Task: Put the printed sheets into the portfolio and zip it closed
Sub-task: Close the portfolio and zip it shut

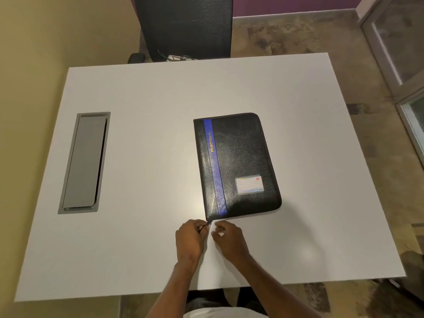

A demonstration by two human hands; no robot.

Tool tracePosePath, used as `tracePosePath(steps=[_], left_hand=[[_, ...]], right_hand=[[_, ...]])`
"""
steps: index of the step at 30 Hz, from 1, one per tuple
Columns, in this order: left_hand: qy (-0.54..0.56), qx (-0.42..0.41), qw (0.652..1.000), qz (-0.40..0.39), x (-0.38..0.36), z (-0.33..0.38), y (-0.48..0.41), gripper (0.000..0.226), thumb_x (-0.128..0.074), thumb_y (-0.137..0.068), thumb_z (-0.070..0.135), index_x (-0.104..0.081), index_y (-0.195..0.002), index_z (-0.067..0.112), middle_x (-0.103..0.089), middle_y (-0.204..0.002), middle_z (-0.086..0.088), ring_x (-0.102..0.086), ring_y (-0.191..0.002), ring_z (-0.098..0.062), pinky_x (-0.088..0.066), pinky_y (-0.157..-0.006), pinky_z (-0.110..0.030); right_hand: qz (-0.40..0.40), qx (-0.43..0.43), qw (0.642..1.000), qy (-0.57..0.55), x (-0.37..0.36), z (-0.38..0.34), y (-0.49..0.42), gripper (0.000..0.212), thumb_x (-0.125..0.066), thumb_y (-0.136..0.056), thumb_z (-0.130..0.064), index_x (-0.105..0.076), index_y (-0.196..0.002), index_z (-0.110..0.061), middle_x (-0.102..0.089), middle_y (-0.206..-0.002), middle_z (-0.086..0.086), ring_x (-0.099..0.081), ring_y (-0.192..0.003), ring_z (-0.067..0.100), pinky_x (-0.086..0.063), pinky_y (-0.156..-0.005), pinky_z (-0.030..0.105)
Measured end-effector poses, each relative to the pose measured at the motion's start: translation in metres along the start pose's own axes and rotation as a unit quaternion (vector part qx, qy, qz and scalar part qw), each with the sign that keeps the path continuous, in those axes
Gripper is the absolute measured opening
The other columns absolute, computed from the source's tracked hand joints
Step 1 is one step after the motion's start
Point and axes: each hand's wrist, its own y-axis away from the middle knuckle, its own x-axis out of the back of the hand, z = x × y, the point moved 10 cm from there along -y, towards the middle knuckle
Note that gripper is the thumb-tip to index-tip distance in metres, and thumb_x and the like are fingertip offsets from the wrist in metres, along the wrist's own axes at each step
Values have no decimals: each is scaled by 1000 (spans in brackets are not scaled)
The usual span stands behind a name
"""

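A black portfolio (pixel 238 164) with a blue stripe and gold lettering lies flat and closed on the white table (pixel 160 134). Its cover carries a small card pocket (pixel 249 185). At the portfolio's near left corner, my left hand (pixel 190 237) pinches the zipper pull (pixel 208 224). My right hand (pixel 229 238) rests on the table just right of the pull, fingers curled and apart, holding nothing that I can see. No printed sheets are visible.
A grey cable hatch (pixel 83 162) is set into the table at the left. A black mesh office chair (pixel 185 26) stands behind the far edge. A glass door frame (pixel 399 53) is at the right.
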Motion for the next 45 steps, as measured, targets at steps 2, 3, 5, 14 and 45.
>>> tracePosePath(steps=[2, 3, 5, 14, 45], left_hand=[[32, 2, 999, -18, -5, -3, 0, 8, -78, -91, 18, -84, -97, 19, -81, -94, 3, -74, -87, -18, -57, -85, -36], [49, 4, 998, -25, -6, -4, 0, 9, -77, -92, 15, -84, -96, 17, -81, -94, 2, -74, -87, -18, -56, -85, -34], [69, 2, 997, -33, -6, -6, -2, 10, -76, -92, 10, -84, -94, 16, -80, -91, 4, -72, -84, -13, -54, -81, -28], [65, -15, 996, -63, -9, -3, -10, 18, -76, -89, 12, -75, -77, 25, -70, -70, 11, -59, -65, -1, -45, -65, -25], [-76, -58, 995, -31, 9, -1, -21, 5, -77, -85, 29, -81, -85, 31, -79, -81, 6, -74, -77, -17, -59, -76, -37]], right_hand=[[10, -4, 1000, -5, -8, -1, -2, 27, -68, -92, -16, -73, -119, -13, -77, -109, 3, -70, -100, 18, -55, -95, 33], [17, -5, 1000, -7, -9, -2, -3, 25, -66, -93, -15, -74, -116, -13, -77, -109, 3, -70, -100, 18, -54, -94, 32], [33, -9, 999, -10, -10, -1, -5, 22, -66, -93, -14, -75, -113, -12, -77, -109, 4, -69, -100, 19, -53, -92, 30], [69, -12, 991, 110, -9, -4, -7, 19, -56, -99, -32, -66, -94, -16, -72, -101, 3, -67, -96, 28, -52, -81, 37], [304, 21, 916, 260, 122, 35, 1, 15, -76, -89, -16, -62, -85, -16, -63, -78, 1, -61, -55, 22, -34, -53, 22]])
